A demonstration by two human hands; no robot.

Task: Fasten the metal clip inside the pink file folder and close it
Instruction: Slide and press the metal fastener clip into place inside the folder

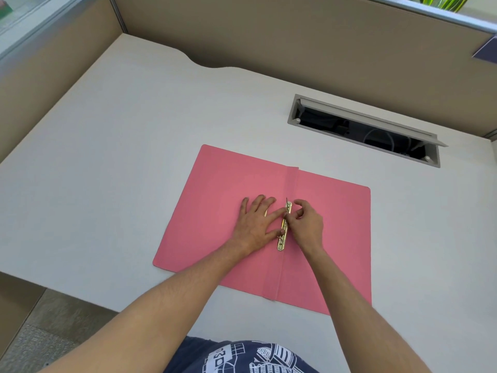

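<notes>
The pink file folder lies open and flat on the white desk. A gold metal clip runs along its centre fold, with one thin prong standing up at its far end. My left hand rests flat on the left flap, fingers spread, its index finger and thumb touching the clip bar. My right hand is on the right side of the fold, its fingertips pinched on the clip near the upright prong.
An open cable slot with dark wiring inside is set into the desk behind the folder on the right. Beige partition walls enclose the back and left. The desk's front edge drops to the floor at lower left.
</notes>
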